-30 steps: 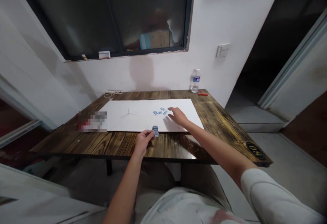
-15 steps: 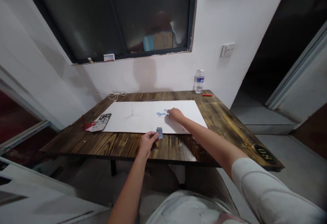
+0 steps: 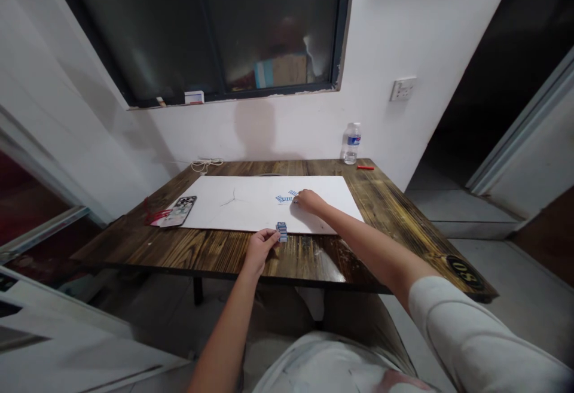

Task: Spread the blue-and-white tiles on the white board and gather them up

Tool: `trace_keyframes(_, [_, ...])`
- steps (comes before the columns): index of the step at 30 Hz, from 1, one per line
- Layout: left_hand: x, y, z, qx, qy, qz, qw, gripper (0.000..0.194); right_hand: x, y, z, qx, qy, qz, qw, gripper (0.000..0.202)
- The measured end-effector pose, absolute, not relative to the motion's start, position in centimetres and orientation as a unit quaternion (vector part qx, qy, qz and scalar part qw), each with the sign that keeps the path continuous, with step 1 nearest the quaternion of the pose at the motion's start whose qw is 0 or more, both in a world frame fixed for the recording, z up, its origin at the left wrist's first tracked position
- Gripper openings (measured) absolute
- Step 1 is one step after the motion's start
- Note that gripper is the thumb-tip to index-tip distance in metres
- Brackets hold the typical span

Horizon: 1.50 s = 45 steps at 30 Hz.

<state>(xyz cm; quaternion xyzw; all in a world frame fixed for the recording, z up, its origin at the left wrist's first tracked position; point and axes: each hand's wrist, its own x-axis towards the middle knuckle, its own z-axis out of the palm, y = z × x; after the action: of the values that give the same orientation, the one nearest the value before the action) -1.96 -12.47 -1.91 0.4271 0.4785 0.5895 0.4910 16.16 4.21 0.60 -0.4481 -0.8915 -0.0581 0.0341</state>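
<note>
My left hand (image 3: 262, 246) is closed at the near edge of the white board, its thumb and fingers pinching a small blue-and-white striped piece (image 3: 282, 232). The piece stands up from the fingertips; its exact kind is too small to tell. Over the right half of the white board (image 3: 210, 210), my right hand (image 3: 309, 201) has its fingers drawn together against the surface. Whatever they may hold is hidden. Just left of those fingertips, several blue striped strips (image 3: 287, 198) lie on the board in a bent row. Thin dark lines (image 3: 234, 197) mark the board's left part.
A phone in a patterned case (image 3: 183, 210) lies at the board's left edge beside a red cord (image 3: 156, 215). Behind are a coiled white cable (image 3: 207, 165), a water bottle (image 3: 352, 143) and a red pen (image 3: 365, 168). The wooden table (image 3: 179, 252) meets a wall.
My right hand stays at nearly the same spot, and more of the upper strip shows beside its fingertips. My left hand still holds the striped piece. The view has shifted slightly.
</note>
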Motion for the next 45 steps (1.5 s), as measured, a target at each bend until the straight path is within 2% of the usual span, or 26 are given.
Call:
trace_keyframes(11, [-1.9, -12.4, -1.9, 0.427, 0.476, 0.59, 0.492, 0.038, 16.4, 5.0, 0.9, -0.452, -0.891, -0.047, 0.006, 0.031])
trace_keyframes(27, [-2.0, -12.3, -2.0, 0.428, 0.484, 0.587, 0.489, 0.037, 15.9, 4.2, 0.7, -0.453, -0.889, -0.063, 0.014, 0.029])
trace_keyframes(37, [-1.9, -12.4, -1.7, 0.429, 0.481, 0.587, 0.489, 0.037, 16.0, 3.2, 0.4, -0.48, -0.873, -0.073, 0.039, 0.029])
trace_keyframes(45, [-2.0, -12.5, -1.8, 0.435, 0.483, 0.588, 0.481, 0.036, 16.9, 3.0, -0.4, -0.462, -0.878, -0.081, 0.095, 0.026])
